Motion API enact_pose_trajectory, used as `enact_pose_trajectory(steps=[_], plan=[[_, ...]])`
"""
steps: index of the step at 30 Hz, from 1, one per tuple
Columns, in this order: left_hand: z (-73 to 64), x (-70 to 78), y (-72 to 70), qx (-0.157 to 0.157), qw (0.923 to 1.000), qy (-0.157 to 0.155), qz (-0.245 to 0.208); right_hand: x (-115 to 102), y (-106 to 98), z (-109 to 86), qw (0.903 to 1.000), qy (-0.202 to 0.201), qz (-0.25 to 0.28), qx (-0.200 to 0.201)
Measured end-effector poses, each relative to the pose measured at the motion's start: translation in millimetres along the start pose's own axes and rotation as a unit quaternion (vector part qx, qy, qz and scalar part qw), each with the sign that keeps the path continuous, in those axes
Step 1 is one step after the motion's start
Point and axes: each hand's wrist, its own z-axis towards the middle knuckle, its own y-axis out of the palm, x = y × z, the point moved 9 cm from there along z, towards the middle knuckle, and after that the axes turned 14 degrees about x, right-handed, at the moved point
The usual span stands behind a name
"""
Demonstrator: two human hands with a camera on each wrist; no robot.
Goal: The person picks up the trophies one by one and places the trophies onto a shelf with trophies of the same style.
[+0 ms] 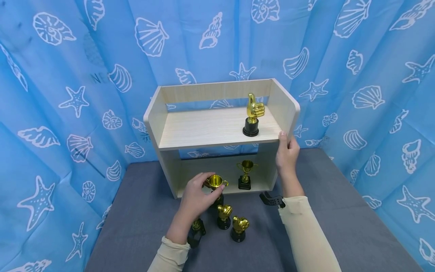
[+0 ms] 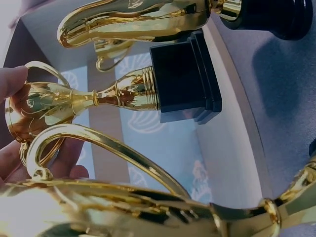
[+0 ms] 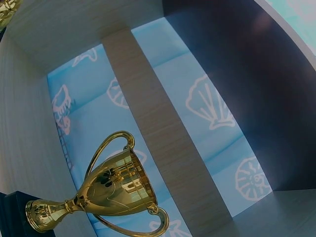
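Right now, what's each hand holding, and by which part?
The left hand holds a gold, black-based, two-handled trophy by its bowl, near the rim; the right hand grips the pale wooden shelf by its right side's front edge.

Two capital letters [image 1: 98,78], "NE", are read in the head view on the blue curtain [image 1: 190,41]. They are faint and dark, and are placed in the left part of the cloth, just beside a white ribbed shell print [image 1: 120,78]. Faint dark marks [image 1: 19,25] are also noted at the curtain's upper left; these are too blurred to be read as text.
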Motion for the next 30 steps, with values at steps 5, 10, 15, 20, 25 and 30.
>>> enact_pose_trajectory(steps=[5, 10, 15, 20, 25, 30], plan=[[1.5, -3.0, -0.1, 0.014, 0.9998, -0.013, -0.003, 0.6, -0.8, -0.6, 1.0, 0.004, -0.002, -0.002], [3.1, -2.7, 0.7, 0.021, 0.9995, -0.023, 0.007, 1.6, -0.4, -1.1, 0.9999, 0.009, 0.001, -0.006], [5.6, -0.4, 3.1, 0.024, 0.9993, -0.024, 0.013, 1.9, 0.4, -0.7, 1.0, 0.008, 0.0, -0.004], [7.0, -0.4, 4.7, 0.028, 0.9991, -0.031, 0.008, 1.5, -0.8, -0.9, 1.0, 0.005, 0.0, 0.003], [8.3, -0.3, 4.9, 0.03, 0.9988, -0.039, 0.004, -0.2, -1.3, -1.5, 1.0, 0.005, 0.004, 0.003], [10.0, -0.9, 5.1, 0.033, 0.9984, -0.045, 0.002, -1.7, -1.1, -0.4, 1.0, 0.001, 0.004, 0.006]])
